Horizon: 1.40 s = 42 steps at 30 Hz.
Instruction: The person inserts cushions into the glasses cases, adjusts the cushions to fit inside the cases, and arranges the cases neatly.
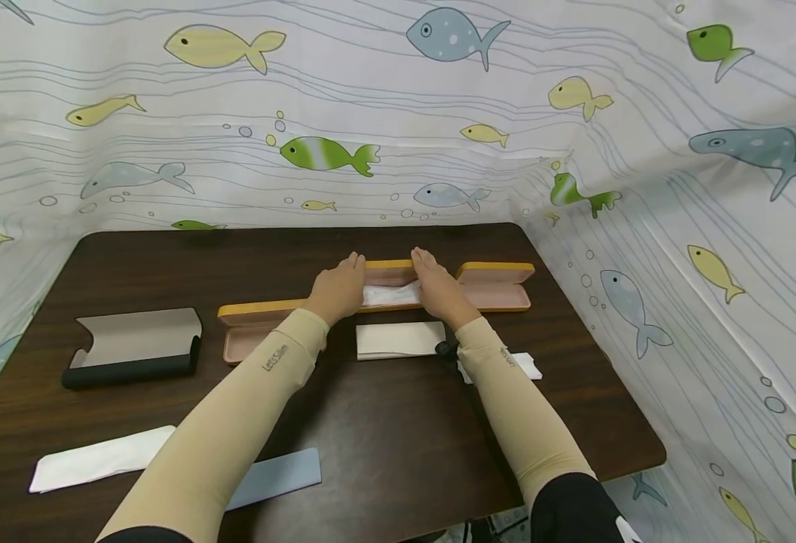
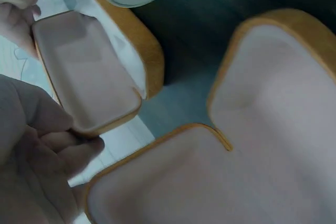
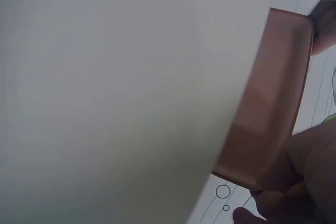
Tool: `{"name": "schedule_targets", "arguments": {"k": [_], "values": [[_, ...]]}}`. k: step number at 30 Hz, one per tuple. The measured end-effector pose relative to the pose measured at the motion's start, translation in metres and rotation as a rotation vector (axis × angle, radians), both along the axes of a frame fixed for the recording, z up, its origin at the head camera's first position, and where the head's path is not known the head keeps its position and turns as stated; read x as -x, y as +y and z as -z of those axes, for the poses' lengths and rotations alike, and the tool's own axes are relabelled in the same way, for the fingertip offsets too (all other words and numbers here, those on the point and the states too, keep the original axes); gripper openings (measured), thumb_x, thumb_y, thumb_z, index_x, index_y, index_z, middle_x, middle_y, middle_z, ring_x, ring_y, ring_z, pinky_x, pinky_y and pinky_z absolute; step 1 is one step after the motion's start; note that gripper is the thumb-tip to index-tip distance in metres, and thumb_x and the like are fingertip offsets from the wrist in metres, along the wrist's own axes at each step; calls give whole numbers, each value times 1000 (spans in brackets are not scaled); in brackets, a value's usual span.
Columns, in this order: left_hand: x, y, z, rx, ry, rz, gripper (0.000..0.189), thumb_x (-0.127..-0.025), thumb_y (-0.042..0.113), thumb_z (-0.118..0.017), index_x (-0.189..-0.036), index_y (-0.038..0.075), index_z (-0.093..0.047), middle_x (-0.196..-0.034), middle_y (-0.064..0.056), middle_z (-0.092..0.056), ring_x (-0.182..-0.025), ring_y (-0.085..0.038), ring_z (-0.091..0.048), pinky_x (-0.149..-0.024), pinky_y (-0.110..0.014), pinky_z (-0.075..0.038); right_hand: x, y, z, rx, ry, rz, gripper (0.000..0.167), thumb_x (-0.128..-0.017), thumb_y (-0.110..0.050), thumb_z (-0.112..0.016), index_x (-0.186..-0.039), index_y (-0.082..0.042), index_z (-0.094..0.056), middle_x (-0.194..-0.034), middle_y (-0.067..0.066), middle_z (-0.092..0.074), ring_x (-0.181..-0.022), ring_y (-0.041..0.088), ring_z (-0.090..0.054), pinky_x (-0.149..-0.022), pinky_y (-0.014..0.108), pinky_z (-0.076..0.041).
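Note:
Three open orange glasses cases with pink lining stand in a row. At the middle glasses case (image 1: 390, 273), my left hand (image 1: 338, 286) and right hand (image 1: 442, 286) grip opposite ends of its raised lid. In the left wrist view, the left fingers (image 2: 79, 150) curl round a corner of the lid (image 2: 86, 72). Right fingers (image 3: 294, 182) close round the lid's other end in the right wrist view. A white cloth (image 1: 390, 295) lies inside this case. My left wrist overlaps the left glasses case (image 1: 262, 309); the right glasses case (image 1: 496, 273) stands beside my right hand.
A folded cream piece (image 1: 398, 341) lies in front of the middle case, a white cloth (image 1: 528, 366) by my right forearm. An open black case with grey lining (image 1: 130, 367) stands at left. Nearer are a white strip (image 1: 99, 458) and a blue-grey piece (image 1: 279, 477).

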<state>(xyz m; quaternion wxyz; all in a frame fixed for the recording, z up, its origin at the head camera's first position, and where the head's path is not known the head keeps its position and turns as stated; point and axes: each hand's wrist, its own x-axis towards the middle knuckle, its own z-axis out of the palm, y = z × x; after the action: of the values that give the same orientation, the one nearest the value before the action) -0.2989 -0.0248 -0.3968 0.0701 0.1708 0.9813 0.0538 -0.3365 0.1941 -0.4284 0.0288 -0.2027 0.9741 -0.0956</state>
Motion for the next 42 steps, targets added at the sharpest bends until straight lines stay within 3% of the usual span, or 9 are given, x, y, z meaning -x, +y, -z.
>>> {"name": "schedule_targets", "arguments": {"k": [4, 10, 16, 21, 24, 30, 33, 36, 42], "values": [[-1, 0, 0, -19, -31, 13, 59, -106, 11, -46, -157, -7, -23, -163, -24, -24, -144, -35, -38, -73, -38, -55, -3, 2, 2, 3, 30, -1, 60, -104, 1, -41, -161, -3, -22, -168, 11, -21, -154, 24, -18, -122, 45, -23], [-7, -1, 2, -25, -67, 30, 60, -106, 11, -42, -159, -7, -18, -165, -23, -19, -151, -33, -27, -86, -40, -55, -9, 5, -2, 3, 2, -7, 58, -105, -1, -41, -161, -4, -23, -167, 10, -21, -154, 23, -18, -123, 42, -21], [-11, -5, 6, -67, -97, 26, 63, -106, 9, -39, -161, -2, -9, -168, -20, -11, -149, -33, -30, -60, -35, -45, -13, 7, -4, 25, -4, -19, 59, -105, -2, -44, -160, -2, -24, -167, 12, -21, -154, 24, -19, -123, 43, -21], [-12, -7, 9, -78, -88, 40, 65, -106, 11, -39, -161, -1, -8, -168, -19, -10, -153, -32, -21, -89, -43, -52, -16, 8, -2, 27, 20, -22, 61, -104, -4, -50, -160, -2, -24, -166, 13, -24, -154, 25, -20, -121, 44, -27], [-12, -8, 13, -92, -92, 40, 69, -105, 14, -44, -161, -1, -7, -168, -19, -10, -153, -32, -18, -111, -50, -40, -18, 8, 0, 21, 42, -24, 62, -104, -6, -54, -160, -2, -27, -165, 13, -26, -153, 25, -23, -119, 45, -30], [-14, -7, 16, -74, -72, 48, 71, -106, 16, -50, -161, -1, -10, -168, -19, -13, -151, -34, -26, -97, -45, -50, -22, 12, 7, 73, 145, -10, 60, -100, -7, -64, -156, -8, -41, -158, 12, -42, -135, 31, -52, -108, 44, -46], [-16, -6, 18, -56, -48, 51, 68, -106, 14, -49, -161, -2, -12, -167, -20, -16, -150, -34, -28, -106, -49, -45, -23, 13, 11, 85, 196, 0, 60, -98, -8, -68, -154, -11, -46, -153, 11, -49, -118, 34, -64, -96, 45, -53], [-18, -5, 19, -46, -28, 48, 66, -106, 13, -48, -160, -3, -14, -166, -21, -17, -150, -34, -27, -110, -51, -42, -24, 13, 14, 73, 234, -1, 60, -97, -9, -70, -153, -11, -48, -151, 11, -51, -106, 34, -69, -83, 44, -58], [-23, -1, 15, -22, -22, 40, 64, -107, 12, -44, -160, -5, -14, -166, -21, -16, -150, -34, -27, -99, -48, -50, -26, 13, 17, 93, 264, -3, 59, -96, -8, -72, -150, -9, -51, -150, 12, -53, -104, 33, -69, -79, 41, -57]]}}
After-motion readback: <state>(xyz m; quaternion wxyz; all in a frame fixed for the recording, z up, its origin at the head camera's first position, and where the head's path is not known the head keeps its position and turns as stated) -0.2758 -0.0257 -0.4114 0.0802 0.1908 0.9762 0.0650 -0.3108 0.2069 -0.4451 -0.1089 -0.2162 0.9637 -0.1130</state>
